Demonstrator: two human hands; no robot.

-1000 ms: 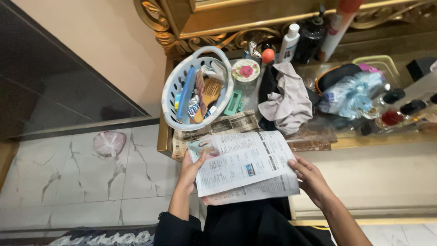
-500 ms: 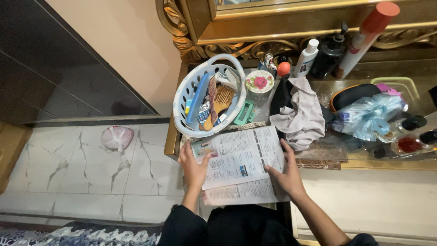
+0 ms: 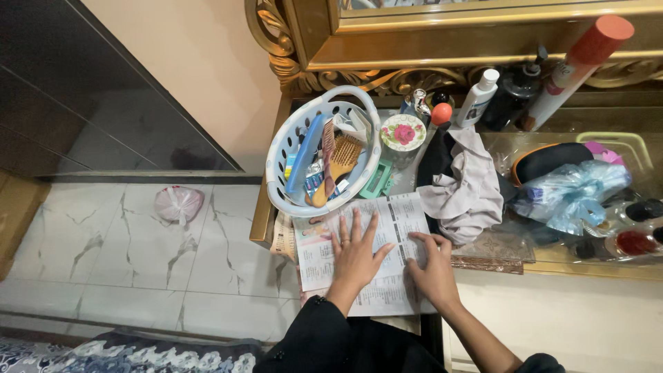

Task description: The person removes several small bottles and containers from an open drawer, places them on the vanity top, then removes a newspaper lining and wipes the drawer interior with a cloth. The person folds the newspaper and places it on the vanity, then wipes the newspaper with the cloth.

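Both hands have shifted onto the newspaper: left hand splayed flat, right hand pressing its edge, gripping nothing, flattening it on the dresser top beside the white basket.

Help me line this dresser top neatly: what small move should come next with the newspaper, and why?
Probably sweep the left hand outward to flatten the newspaper. Both hands, the right hand too, lie flat on it, and its near part overhangs the dresser top edge, beside the white basket.
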